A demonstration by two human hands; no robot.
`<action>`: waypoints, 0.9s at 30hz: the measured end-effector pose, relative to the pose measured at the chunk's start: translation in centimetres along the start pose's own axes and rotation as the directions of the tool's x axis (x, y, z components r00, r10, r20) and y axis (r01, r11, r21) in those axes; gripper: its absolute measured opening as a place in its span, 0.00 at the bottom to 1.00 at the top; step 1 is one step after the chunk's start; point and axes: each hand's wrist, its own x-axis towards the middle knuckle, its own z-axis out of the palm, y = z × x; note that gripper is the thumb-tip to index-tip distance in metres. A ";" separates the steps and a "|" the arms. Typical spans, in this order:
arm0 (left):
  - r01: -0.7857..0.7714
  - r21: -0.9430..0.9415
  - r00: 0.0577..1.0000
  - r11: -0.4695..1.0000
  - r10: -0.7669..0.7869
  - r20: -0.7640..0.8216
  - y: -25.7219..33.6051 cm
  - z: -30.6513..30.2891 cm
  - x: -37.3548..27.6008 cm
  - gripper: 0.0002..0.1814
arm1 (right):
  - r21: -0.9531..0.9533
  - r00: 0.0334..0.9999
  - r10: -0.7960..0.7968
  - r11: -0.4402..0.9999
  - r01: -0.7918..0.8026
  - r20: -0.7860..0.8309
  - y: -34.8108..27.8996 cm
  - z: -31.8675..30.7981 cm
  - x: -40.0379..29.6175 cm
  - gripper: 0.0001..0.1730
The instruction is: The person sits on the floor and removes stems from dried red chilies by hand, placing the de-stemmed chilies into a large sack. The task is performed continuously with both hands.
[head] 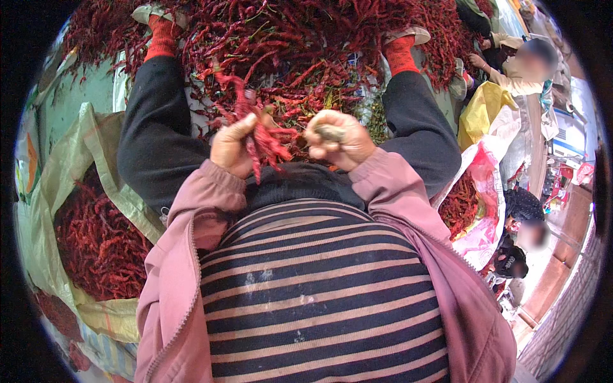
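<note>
My left hand (234, 146) holds a bunch of dried red chili peppers (264, 139) between thumb and fingers, above my lap. Close by on the right, my right hand (341, 140) has its fingers curled around a small greyish-brown thing (330, 133) that I cannot identify. A large heap of dried red chilies (306, 28) spreads over the floor between and beyond my feet. Looser chilies, with some green and yellowish stems (376, 119) among them, lie nearer, below my hands.
An open woven sack of chilies (81, 143) stands at the left. On the right are a white and pink sack (495, 191), also with chilies, and a yellow bag (481, 107). Another person (519, 72) reaches towards the heap at upper right; more people are farther off.
</note>
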 end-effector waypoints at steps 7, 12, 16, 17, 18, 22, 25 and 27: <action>-0.069 0.149 0.990 0.987 0.049 0.130 0.8 -0.5 0.1 0.14 | -0.989 0.918 -0.396 -0.122 -0.087 -0.032 -3.0 -4.4 -1.7 0.15; 0.065 0.169 0.995 0.984 -0.077 0.070 0.0 0.3 0.6 0.17 | -0.834 0.954 -0.218 0.550 -0.054 -0.206 -2.7 0.7 1.5 0.20; 0.055 0.208 0.997 0.977 -0.063 0.033 -0.5 1.3 0.5 0.18 | -0.737 0.963 -0.223 0.675 0.038 -0.154 -0.5 1.8 3.4 0.08; 0.047 0.211 0.998 0.976 -0.053 0.020 -0.5 1.1 0.6 0.18 | -0.737 0.940 -0.302 0.670 0.089 -0.161 -0.3 1.6 3.6 0.05; 0.068 0.208 0.997 0.976 -0.071 0.006 -0.3 1.1 0.6 0.18 | -0.757 0.930 -0.320 0.649 0.077 -0.180 -0.6 1.2 3.5 0.06; 0.013 0.320 1.000 0.947 -0.021 0.021 -0.5 1.6 0.5 0.17 | -0.914 0.894 -0.410 0.406 0.003 -0.180 -1.5 -1.3 2.4 0.06; -0.012 0.342 1.000 0.940 0.012 0.001 -1.0 1.9 0.7 0.17 | -0.955 0.919 -0.370 0.297 -0.023 -0.138 -1.8 -1.0 1.6 0.05; -0.007 0.346 0.999 0.938 0.019 -0.031 -0.8 2.4 0.6 0.17 | -0.988 0.943 -0.326 0.154 -0.015 -0.065 -1.9 -0.4 1.0 0.08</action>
